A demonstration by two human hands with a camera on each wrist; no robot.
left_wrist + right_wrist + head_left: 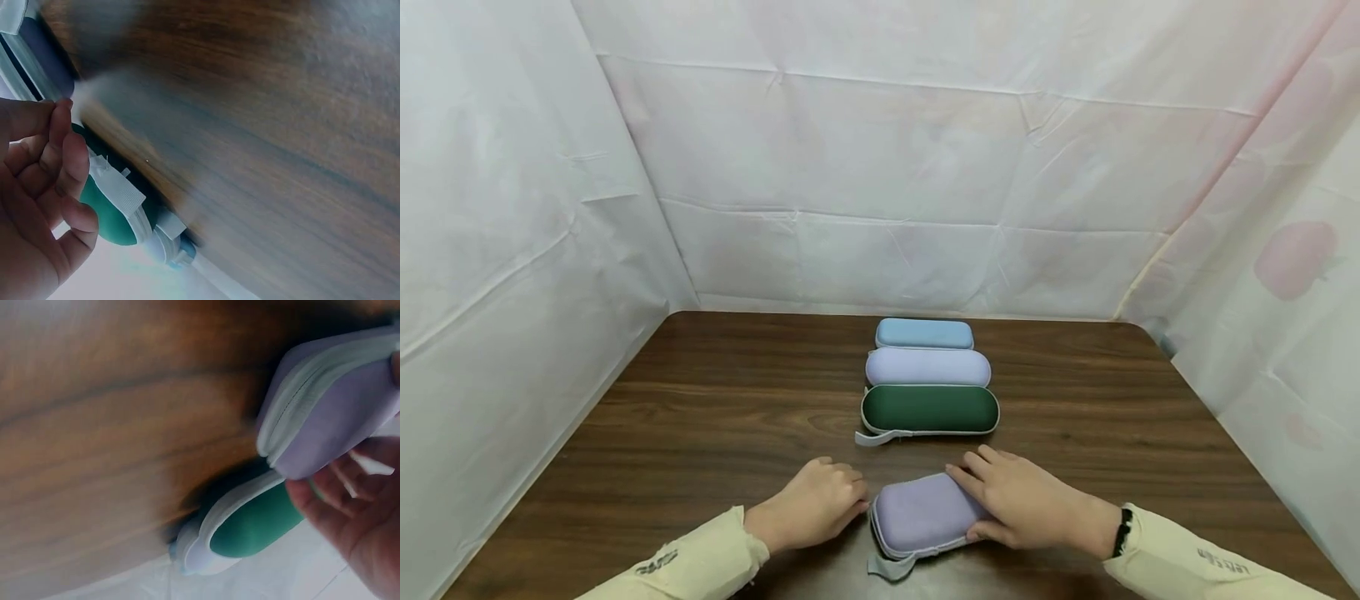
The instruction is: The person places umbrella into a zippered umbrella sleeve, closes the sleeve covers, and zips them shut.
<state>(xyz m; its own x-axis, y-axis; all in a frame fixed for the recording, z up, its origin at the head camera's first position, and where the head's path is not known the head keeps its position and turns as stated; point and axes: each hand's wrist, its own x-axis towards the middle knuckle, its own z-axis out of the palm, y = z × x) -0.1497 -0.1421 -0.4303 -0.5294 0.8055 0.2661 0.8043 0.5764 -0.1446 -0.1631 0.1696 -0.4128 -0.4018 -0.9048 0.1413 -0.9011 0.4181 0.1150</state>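
Observation:
A purple zip case with a grey zipper band lies at a slant near the table's front, its grey wrist strap at the near left corner. My right hand grips its right end, thumb on the near side and fingers across the far side. At the left end, my left hand has curled fingers. In the left wrist view, thumb and index fingertips pinch together where the zipper line ends; the zipper pull itself is hidden behind them. Beyond both hands lies a green case with a grey strap.
Behind the green case, a lavender case and a light blue case lie in a row, close together. They sit on a dark wood table. White sheeting hangs behind the table and along both sides.

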